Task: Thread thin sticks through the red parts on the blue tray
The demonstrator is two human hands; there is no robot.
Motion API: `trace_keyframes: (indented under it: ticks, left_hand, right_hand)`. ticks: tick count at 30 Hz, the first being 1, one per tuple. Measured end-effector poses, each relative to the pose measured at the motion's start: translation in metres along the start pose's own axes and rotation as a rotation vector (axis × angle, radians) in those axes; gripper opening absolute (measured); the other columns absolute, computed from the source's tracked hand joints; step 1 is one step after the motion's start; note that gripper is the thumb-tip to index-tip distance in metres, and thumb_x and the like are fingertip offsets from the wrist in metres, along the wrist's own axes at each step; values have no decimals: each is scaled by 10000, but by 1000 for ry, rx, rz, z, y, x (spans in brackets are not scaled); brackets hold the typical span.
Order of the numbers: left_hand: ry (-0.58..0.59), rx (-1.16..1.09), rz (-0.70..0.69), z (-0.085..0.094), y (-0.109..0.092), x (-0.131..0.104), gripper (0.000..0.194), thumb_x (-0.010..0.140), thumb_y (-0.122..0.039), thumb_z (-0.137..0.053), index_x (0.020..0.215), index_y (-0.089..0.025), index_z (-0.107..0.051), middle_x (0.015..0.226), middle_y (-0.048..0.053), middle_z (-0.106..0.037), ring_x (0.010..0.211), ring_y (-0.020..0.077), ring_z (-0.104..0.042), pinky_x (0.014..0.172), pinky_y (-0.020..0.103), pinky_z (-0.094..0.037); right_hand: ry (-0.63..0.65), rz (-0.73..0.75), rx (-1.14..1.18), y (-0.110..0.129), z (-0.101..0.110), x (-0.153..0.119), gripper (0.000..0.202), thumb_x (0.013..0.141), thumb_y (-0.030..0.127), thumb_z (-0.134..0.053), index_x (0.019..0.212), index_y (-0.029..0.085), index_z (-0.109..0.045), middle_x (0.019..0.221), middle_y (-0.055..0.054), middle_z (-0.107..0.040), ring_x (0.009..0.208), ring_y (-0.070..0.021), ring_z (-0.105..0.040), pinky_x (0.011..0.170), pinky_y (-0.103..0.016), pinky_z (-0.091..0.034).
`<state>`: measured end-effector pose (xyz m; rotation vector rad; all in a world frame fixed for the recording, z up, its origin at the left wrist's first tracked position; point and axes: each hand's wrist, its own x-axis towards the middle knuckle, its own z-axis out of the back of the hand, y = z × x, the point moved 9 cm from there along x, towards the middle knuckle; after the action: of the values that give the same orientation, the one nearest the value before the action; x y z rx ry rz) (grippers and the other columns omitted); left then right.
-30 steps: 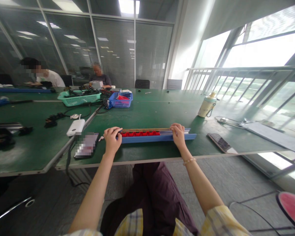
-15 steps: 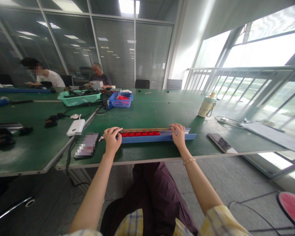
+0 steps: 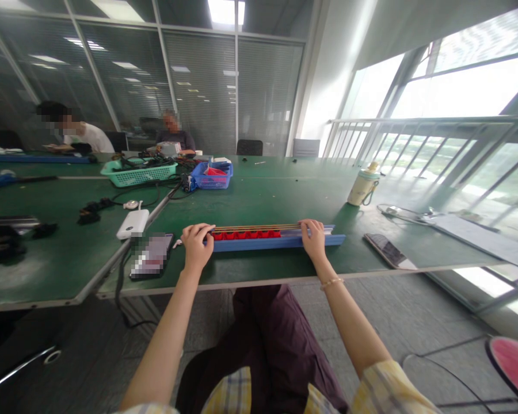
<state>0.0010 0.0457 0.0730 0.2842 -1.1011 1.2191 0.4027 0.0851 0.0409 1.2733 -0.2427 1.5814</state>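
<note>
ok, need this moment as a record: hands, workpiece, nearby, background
left hand: curled over the left end of the blue rail
right hand: fingers over the rail near its right end; exact grip unclear
workpiece: rail on the green table, red insert inside, ending short of the right hand; thin tan strands run above it between the hands
nearby: left phone, white device, right phone, bottle
background: green basket, blue basket, two seated people
</note>
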Motion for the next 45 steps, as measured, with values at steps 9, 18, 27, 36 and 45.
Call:
trace_keyframes:
  ticks: [9, 18, 27, 36, 45]
  left_hand:
    - [15, -12, 6, -2, 3, 0, 326, 882, -193, -460, 1031, -246, -745, 1049, 55, -721, 1086, 273, -509, 993, 450, -403]
    - [-64, 49, -7, 3, 6, 0, 290, 869, -166, -501, 985, -251, -753, 1085, 75, -687, 1081, 277, -507, 1000, 456, -394]
    - [-54, 77, 18, 0, 10, -2, 258, 931, -257, -508, 989, -259, -759, 1000, 87, -670, 1040, 282, -488, 928, 444, -385]
    - [-40, 71, 35, 0, 9, -2, 254, 937, -293, -508, 986, -256, -754, 1005, 92, -674, 1050, 289, -482, 930, 450, -371]
    - [-61, 84, 12, 2, 6, -1, 251, 921, -309, -520, 960, -245, -760, 995, 84, -684, 1030, 285, -494, 915, 430, -381]
  right_hand:
    - [-30, -22, -26, 1, 3, 0, 307, 988, 305, -393, 987, 201, -682, 1029, -109, -715, 1008, -247, -587, 944, -401, -429]
    - [-141, -208, -217, -12, 18, -5, 311, 972, 339, -383, 947, 192, -656, 950, -124, -666, 940, -263, -554, 872, -394, -386]
    - [-118, -282, -290, -18, 15, -8, 342, 997, 373, -339, 967, 185, -623, 827, -92, -677, 844, -254, -558, 832, -376, -348]
    - [-92, -207, -228, -15, 12, -6, 335, 1002, 386, -336, 961, 193, -607, 806, -85, -675, 808, -247, -562, 795, -357, -360]
    - [-80, -186, -250, -12, 11, -5, 325, 995, 362, -337, 930, 195, -607, 820, -91, -679, 799, -244, -570, 839, -373, -359]
